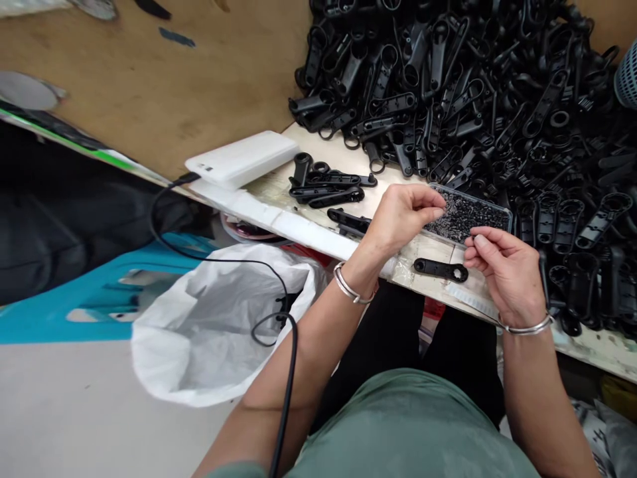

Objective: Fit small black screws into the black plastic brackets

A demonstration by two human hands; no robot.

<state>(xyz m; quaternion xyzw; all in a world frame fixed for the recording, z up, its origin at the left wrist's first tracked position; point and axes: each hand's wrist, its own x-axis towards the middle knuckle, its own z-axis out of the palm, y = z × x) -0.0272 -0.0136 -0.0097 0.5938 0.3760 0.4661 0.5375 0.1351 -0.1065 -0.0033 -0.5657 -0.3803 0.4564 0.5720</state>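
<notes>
A clear shallow tray (508, 219) full of tiny dark pieces lies on the workbench in front of me. My left hand (405, 216) is at the tray's left end, thumb and fingertips pinched together; whatever is between them is too small to name. Over the tray's near right edge, my right hand (502, 265) also pinches, and I cannot make out what it holds. One black plastic part (440, 269), long with a ring-shaped end, rests flat on the bench between my hands. Another black part (348, 222) sits beside my left wrist.
A huge heap of black plastic parts (448, 86) covers the back and right of the bench. Several more parts (328, 182) lie near a white power bank (241, 159) with a black cable (213, 259). Below the bench edge hangs a white bag (199, 332).
</notes>
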